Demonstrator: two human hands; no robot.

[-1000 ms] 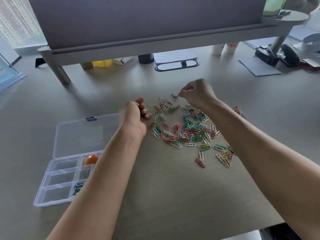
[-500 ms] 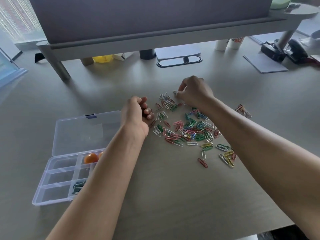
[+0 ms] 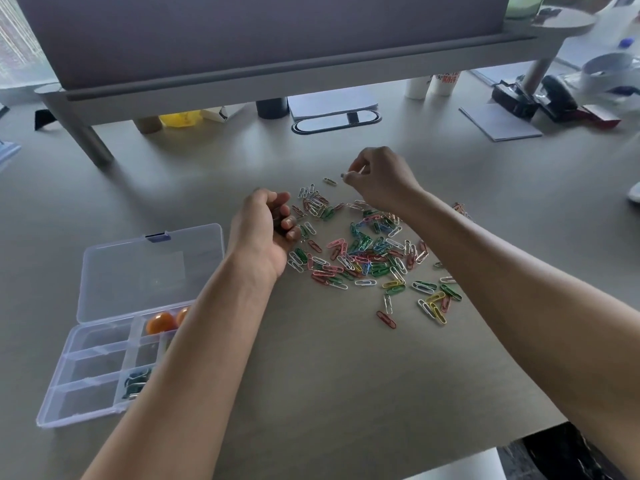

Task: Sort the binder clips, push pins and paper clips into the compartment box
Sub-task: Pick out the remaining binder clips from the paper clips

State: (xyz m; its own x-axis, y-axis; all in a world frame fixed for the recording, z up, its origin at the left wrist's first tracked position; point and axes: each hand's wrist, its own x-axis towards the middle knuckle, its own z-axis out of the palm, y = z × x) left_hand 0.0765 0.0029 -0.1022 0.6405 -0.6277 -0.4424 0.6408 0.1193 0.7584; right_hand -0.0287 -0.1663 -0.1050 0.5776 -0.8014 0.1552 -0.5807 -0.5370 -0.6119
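The right hand (image 3: 381,178) has lifted, pinching one small clip (image 3: 343,174); the left hand (image 3: 266,226) stays curled around something dark. Box (image 3: 104,344) next.

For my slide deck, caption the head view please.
Right hand pinches a small item above scattered paper clips; left hand fisted beside the open compartment box.

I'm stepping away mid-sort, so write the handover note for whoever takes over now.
Left hand: fist curled beside the clip pile; contents hidden.
Right hand: pinches a small item just above the table, beyond the pile.
Paper clips: nearly all loose on the table.
Box: open at left; orange pieces in one compartment, dark clips in another.
Left: sort the paper clips.
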